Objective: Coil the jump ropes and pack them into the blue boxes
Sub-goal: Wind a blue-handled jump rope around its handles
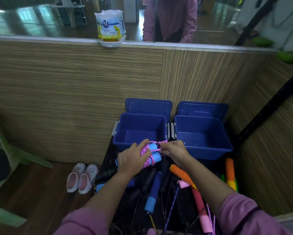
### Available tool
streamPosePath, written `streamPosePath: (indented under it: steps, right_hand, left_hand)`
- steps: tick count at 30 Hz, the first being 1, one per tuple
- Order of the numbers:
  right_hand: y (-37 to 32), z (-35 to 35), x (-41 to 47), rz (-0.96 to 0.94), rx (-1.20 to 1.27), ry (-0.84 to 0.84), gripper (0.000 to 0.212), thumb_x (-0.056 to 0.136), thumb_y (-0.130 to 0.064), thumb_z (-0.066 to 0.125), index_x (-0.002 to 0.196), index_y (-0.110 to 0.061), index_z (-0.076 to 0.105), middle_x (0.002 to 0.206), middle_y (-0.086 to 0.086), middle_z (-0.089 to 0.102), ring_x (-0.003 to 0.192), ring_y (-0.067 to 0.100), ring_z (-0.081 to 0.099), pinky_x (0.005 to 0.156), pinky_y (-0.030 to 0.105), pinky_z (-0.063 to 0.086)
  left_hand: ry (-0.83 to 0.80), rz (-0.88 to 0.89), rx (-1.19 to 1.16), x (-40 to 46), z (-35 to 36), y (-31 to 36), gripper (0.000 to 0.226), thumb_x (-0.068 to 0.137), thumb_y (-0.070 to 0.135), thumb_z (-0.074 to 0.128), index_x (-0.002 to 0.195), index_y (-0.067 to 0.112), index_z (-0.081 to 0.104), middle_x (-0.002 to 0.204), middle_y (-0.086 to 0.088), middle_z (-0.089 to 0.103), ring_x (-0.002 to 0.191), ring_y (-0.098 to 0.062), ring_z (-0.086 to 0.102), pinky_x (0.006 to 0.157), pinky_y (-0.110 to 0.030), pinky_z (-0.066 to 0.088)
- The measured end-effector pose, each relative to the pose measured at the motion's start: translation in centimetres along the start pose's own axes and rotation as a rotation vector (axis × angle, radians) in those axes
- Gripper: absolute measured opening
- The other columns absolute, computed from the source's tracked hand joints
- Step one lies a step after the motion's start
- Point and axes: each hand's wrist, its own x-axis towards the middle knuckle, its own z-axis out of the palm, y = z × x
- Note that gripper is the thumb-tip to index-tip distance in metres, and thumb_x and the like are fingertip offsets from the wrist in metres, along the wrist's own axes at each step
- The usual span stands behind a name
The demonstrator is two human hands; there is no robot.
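Left hand (131, 159): its grip is closed around the pink jump rope (148, 156), fingers curled over the top of the bundle and thumb against its near side.
Right hand (173, 150): its grip is a narrow pinch, fingertips holding a strand of the pink cord at the bundle's right end, just by the rim of the left box.
Pink jump rope: two light blue foam handles lie side by side, with speckled pink cord wound across them (the turns cross the handles at a slant); the bundle is held in the air just in front of the left blue box (140, 131), not inside it.
Left blue box: open, nothing visible inside, its lid (148, 106) standing behind it against the wood-grain wall panel (74, 82).
Right blue box (202, 138): open too, just beside the left one, their grey latches nearly touching; its lid (202, 109) also leans behind it.
Worktop (108, 160): dark surface under the hands, carrying the boxes and a heap of loose ropes.
Loose ropes: a blue-handled rope (153, 192) lies below the left wrist; an orange handle (179, 172) sits under the right forearm; a pink handle (202, 223) is near the bottom edge; an orange and yellow handle (230, 173) lies to the right, in front of the right box; black handles are tangled among them.
Floor: a pair of pink clogs (82, 178) stands left of the worktop.
Ledge: a room freshener pack (110, 25) sits on the ledge above the wall panel, in front of a mirror.
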Motion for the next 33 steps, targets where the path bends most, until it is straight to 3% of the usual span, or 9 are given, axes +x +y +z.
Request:
streamPosePath:
  steps: [2,5,8,10,15,19,27,33]
  right_hand:
    - [-0.1,0.1,-0.1,-0.034,-0.106,0.011,0.011,0.084,0.003,0.061,0.073,0.007,0.063,0.071,0.018,0.063,0.067,0.025,0.063,0.072,0.037,0.056]
    - [-0.7,0.4,-0.4,-0.035,-0.247,0.020,0.013,0.084,-0.005,0.062,0.073,0.001,0.063,0.071,0.018,0.061,0.066,0.026,0.059,0.066,0.040,0.050]
    - [-1.2,0.6,-0.5,0.026,-0.200,-0.001,0.015,0.085,0.001,0.057,0.070,0.000,0.059,0.066,0.017,0.057,0.057,0.025,0.055,0.056,0.031,0.047]
    - [-1.3,0.5,-0.4,0.023,-0.193,0.009,0.020,0.085,0.004,0.056,0.066,-0.002,0.058,0.066,0.017,0.056,0.057,0.024,0.053,0.059,0.034,0.046]
    - [-1.9,0.4,-0.8,0.112,0.034,-0.040,0.022,0.087,0.011,0.051,0.069,0.002,0.059,0.067,0.015,0.059,0.060,0.022,0.057,0.051,0.025,0.052]
    - [-2.5,0.2,-0.6,0.179,0.041,-0.029,0.015,0.087,0.005,0.055,0.075,-0.003,0.062,0.071,0.010,0.060,0.064,0.018,0.056,0.060,0.028,0.049]
    - [-2.4,0.8,-1.0,0.185,0.085,0.000,0.007,0.083,0.007,0.061,0.080,0.001,0.061,0.076,0.013,0.063,0.068,0.024,0.061,0.064,0.036,0.055]
    - [-2.3,0.8,-1.5,-0.019,0.000,0.034,0.003,0.080,0.003,0.067,0.078,0.002,0.070,0.086,0.020,0.069,0.080,0.030,0.068,0.067,0.037,0.058]
  left_hand:
    - [-0.003,-0.003,-0.010,0.2,-0.3,0.2,0.073,0.072,0.074,0.006,0.138,0.053,0.030,0.099,0.008,0.056,0.090,-0.017,0.061,0.075,-0.034,0.048]
    - [-0.012,-0.017,-0.044,0.5,-0.8,0.5,0.073,0.071,0.075,0.006,0.136,0.053,0.031,0.101,0.007,0.057,0.093,-0.016,0.061,0.076,-0.033,0.047]
    - [-0.007,-0.029,-0.095,0.4,-0.9,0.5,0.073,0.072,0.076,0.007,0.136,0.052,0.034,0.106,0.008,0.060,0.097,-0.015,0.060,0.077,-0.033,0.046]
    - [0.000,-0.037,-0.142,0.3,-1.0,0.5,0.071,0.073,0.076,0.010,0.133,0.051,0.037,0.107,0.009,0.061,0.098,-0.013,0.060,0.079,-0.032,0.045]
    - [0.019,-0.060,-0.264,0.6,-1.5,0.7,0.053,0.077,0.077,0.021,0.119,0.051,0.040,0.091,0.012,0.064,0.085,-0.011,0.062,0.076,-0.032,0.045]
    - [0.008,-0.113,-0.338,0.8,-1.4,1.1,0.054,0.069,0.089,0.029,0.108,0.055,0.043,0.089,0.015,0.064,0.083,-0.007,0.062,0.081,-0.035,0.050]
    - [-0.014,-0.058,-0.255,0.8,-1.6,0.6,0.049,0.082,0.070,0.031,0.127,0.054,0.041,0.097,0.012,0.055,0.083,-0.008,0.058,0.076,-0.030,0.047]
    - [-0.040,-0.065,-0.235,1.0,-1.4,0.5,0.044,0.091,0.063,0.031,0.133,0.050,0.037,0.098,0.008,0.052,0.082,-0.010,0.058,0.072,-0.031,0.045]
